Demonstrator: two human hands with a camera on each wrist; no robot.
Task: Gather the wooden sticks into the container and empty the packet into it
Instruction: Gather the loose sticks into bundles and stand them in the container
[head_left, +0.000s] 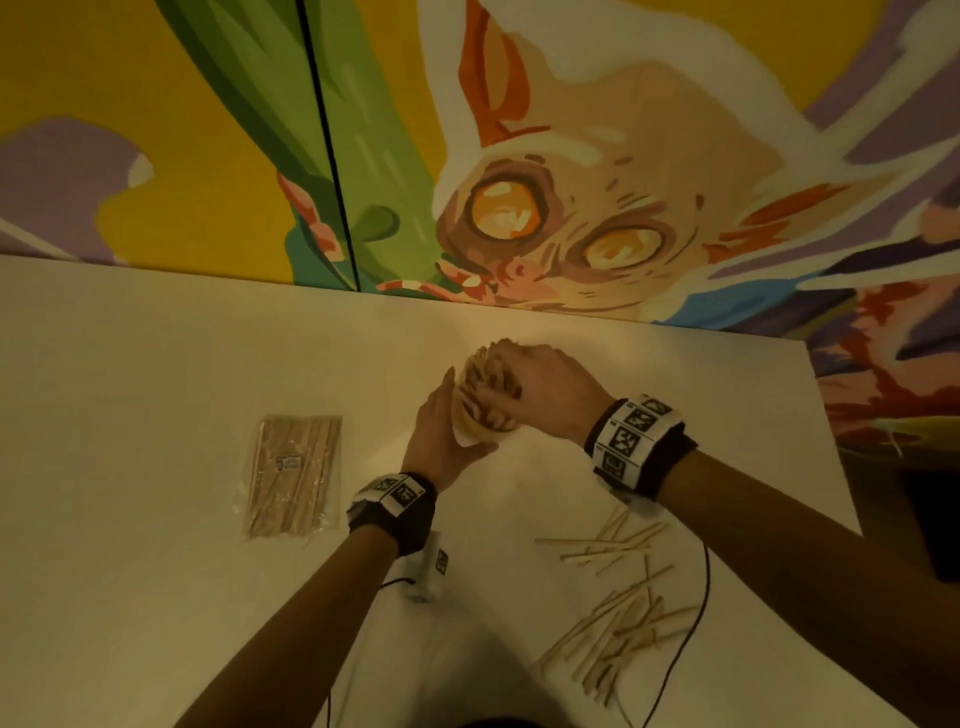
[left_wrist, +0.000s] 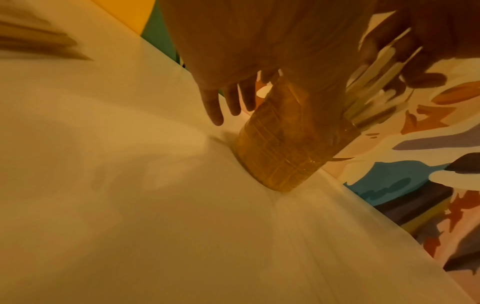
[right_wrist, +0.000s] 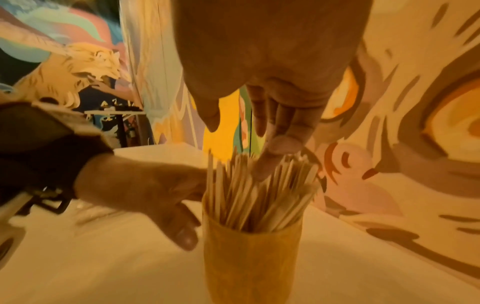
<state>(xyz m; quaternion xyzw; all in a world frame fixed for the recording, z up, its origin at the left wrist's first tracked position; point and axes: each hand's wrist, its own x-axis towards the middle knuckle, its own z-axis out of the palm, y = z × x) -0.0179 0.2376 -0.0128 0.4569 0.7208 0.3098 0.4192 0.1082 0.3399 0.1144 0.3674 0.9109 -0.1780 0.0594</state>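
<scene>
Container (right_wrist: 252, 261): amber, cylindrical, standing on the white table (head_left: 156, 364) in the far middle, packed with wooden sticks (right_wrist: 262, 191) whose tips fan out above the rim.

Left hand (head_left: 441, 436): against the container's left side. Thumb runs down the near wall, the other fingers (left_wrist: 215, 107) straight and slightly apart behind it (they look loose, not wrapped tight).

Right hand (head_left: 540, 384): over the container mouth, palm down. Fingers (right_wrist: 283, 131) straight and together, tips touching the stick ends; nothing pinched that I can see.

Packet (head_left: 293, 473): clear, full of sticks, lying flat on the table left of the left wrist, well apart from the container.

Loose sticks (head_left: 618, 618): scattered on the near right of the table, in two rough patches under the right forearm. A thin black cable (head_left: 696, 618) runs past them.

Painted mural (head_left: 519, 156) on the far wall.
</scene>
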